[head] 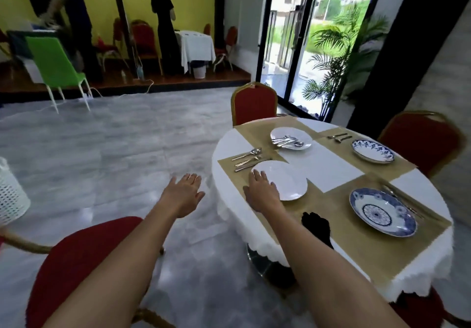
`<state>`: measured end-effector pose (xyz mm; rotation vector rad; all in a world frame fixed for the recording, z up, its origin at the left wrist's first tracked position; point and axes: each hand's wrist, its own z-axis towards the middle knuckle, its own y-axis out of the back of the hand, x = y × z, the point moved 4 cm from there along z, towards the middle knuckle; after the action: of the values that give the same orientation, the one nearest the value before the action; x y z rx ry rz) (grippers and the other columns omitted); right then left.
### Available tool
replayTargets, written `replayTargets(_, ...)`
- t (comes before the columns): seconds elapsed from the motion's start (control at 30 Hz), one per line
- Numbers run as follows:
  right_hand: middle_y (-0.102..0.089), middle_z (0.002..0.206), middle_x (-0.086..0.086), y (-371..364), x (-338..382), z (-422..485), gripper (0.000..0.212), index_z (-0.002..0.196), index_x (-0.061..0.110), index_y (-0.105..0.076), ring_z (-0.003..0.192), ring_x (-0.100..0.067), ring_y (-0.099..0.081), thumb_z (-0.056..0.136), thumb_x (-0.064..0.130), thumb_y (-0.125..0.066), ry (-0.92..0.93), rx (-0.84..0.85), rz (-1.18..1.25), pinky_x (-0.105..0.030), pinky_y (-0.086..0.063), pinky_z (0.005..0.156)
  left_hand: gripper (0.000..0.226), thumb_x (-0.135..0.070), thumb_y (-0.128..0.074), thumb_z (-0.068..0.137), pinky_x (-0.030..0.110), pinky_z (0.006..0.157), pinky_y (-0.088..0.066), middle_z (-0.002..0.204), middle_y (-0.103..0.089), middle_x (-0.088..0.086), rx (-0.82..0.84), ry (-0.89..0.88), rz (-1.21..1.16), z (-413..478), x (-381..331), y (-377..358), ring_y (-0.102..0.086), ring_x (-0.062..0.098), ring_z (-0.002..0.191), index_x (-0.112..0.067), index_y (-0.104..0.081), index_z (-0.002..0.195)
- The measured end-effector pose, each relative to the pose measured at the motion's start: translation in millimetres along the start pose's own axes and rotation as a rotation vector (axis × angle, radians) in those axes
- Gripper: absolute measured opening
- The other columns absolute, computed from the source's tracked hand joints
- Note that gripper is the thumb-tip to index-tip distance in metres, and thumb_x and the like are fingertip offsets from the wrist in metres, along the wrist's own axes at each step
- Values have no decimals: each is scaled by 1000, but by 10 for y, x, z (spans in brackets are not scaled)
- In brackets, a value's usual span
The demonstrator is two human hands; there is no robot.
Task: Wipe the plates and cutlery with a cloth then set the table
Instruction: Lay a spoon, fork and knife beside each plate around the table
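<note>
**Head view.** Right hand (pixel 262 192), fingers straight, rests on the near rim of a white plate (pixel 285 180) at the edge of the desk (pixel 318 164). Left hand (pixel 184 192) hovers open over the floor, holding nothing. Three settings look laid. The far plate (pixel 288 132) beyond the right fingertips, piled with cutlery (pixel 286 141), looks unsorted. A dark cloth (pixel 316 225) lies beside the right forearm. Open floor lies leftward.

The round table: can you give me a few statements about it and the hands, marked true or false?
1. The right hand lies at the near white plate's rim. True.
2. The left hand holds the black cloth. False: it is empty, off the table; the cloth lies at the table edge.
3. Cutlery lies on the far white plate. True.
4. All four plates are plain white. False: the near blue plate and the far blue plate are patterned.
</note>
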<state>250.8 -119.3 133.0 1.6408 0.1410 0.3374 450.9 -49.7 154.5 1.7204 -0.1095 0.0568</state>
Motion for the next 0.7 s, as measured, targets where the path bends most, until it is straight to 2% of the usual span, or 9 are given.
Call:
replayTargets(0.23, -9, 161, -2, 85, -160, 682, 56, 152, 10, -15, 148, -21, -4, 102, 31, -30, -212, 2, 40, -45, -20, 114, 57, -39, -21, 104, 43, 117, -12, 160, -14, 6, -55, -157, 0, 1251, 329, 279, -14, 20, 147, -11, -13, 152)
replayTargets(0.4, -17, 159, -3, 140, -587, 1088, 54, 151, 10, -20, 147, -21, -10, 103, 33, -30, -348, -23, 22, -45, -25, 112, 55, -38, -22, 103, 43, 117, -12, 159, -16, 4, -16, -348, -17, 1988, 69, 245, -13, 18, 146, -12, -14, 152)
replayTargets(0.5, -18, 159, -4, 139, -920, 1385, 54, 150, 10, -21, 146, -22, -12, 103, 34, -29, -422, -23, 23, -46, -25, 111, 53, -37, -23, 103, 45, 116, -13, 157, -23, 2, -30, -444, 2, 2531, -133, 182, -16, 19, 145, -13, -19, 150)
replayTargets(0.57, -17, 160, -3, 132, -1130, 1635, 53, 150, 11, -22, 147, -22, -11, 103, 34, -30, -471, -33, 52, -45, -25, 112, 52, -37, -23, 103, 44, 116, -13, 156, -26, 2, -36, -485, 2, 2913, -262, 191, -17, 20, 145, -14, -21, 150)
replayTargets(0.7, -30, 153, -4, 120, -1504, 2141, 48, 145, 10, -32, 142, -23, -21, 102, 33, -33, -535, -84, 91, -43, -33, 105, 52, -38, -23, 103, 43, 117, -11, 155, -29, 1, -27, -543, 17, 3592, -449, 277, -18, 20, 146, -16, -20, 150)
